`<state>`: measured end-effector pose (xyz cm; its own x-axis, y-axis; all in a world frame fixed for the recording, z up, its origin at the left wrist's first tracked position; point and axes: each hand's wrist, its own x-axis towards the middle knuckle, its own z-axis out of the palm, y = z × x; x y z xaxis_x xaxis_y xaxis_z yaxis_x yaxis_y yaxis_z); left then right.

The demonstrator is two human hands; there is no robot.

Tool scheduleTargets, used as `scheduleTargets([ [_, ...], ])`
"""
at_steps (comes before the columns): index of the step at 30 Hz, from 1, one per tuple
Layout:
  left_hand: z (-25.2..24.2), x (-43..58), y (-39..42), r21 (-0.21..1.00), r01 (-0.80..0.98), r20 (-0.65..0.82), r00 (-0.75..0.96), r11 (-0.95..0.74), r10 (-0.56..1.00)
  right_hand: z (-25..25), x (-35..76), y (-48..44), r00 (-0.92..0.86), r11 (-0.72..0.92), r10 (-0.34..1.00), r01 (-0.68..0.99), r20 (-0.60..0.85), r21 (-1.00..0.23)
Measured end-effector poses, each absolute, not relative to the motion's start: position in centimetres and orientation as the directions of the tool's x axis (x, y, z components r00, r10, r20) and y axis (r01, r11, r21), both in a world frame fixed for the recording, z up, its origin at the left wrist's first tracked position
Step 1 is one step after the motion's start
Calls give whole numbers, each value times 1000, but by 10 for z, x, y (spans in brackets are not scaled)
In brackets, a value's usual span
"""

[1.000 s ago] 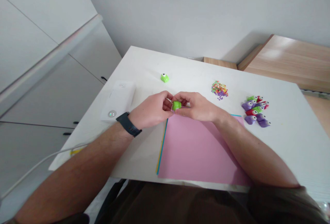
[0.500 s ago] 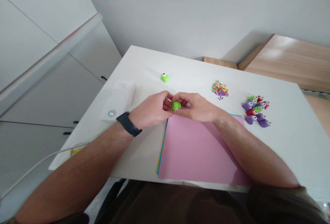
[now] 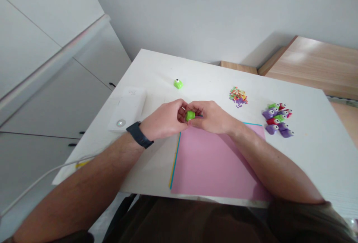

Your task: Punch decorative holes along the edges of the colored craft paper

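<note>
Between my two hands, above the far edge of the pink paper, is a small green craft punch (image 3: 190, 115). My left hand (image 3: 169, 118) grips it from the left with curled fingers. From the other side my right hand (image 3: 214, 116) closes on it with thumb and fingers. The fingers hide part of the punch. Under my hands and right forearm lies a pink sheet (image 3: 212, 161), with blue and yellow edges showing beneath it. Another green punch (image 3: 178, 84) with a white, eye-like button stands beyond my hands.
A pile of small coloured paper bits (image 3: 238, 97) lies right of my hands. Further right stand several purple, red and green punches (image 3: 278, 120) in a cluster. A white box (image 3: 127, 109) and a cable (image 3: 50, 170) are at the left of the white table (image 3: 313, 153).
The green punch has turned slightly between my fingers, and the fingers have shifted a little. Nothing else on the table has moved.
</note>
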<state>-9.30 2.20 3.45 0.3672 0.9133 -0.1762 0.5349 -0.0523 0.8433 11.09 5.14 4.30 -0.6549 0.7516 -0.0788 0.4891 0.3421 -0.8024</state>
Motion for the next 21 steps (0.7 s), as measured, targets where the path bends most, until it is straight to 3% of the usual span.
scheduleTargets([
  [21, 40, -93, 22, 738, 660, -135, 348, -140, 928, 44, 108, 49, -658, 413, 752, 514, -36, -752],
])
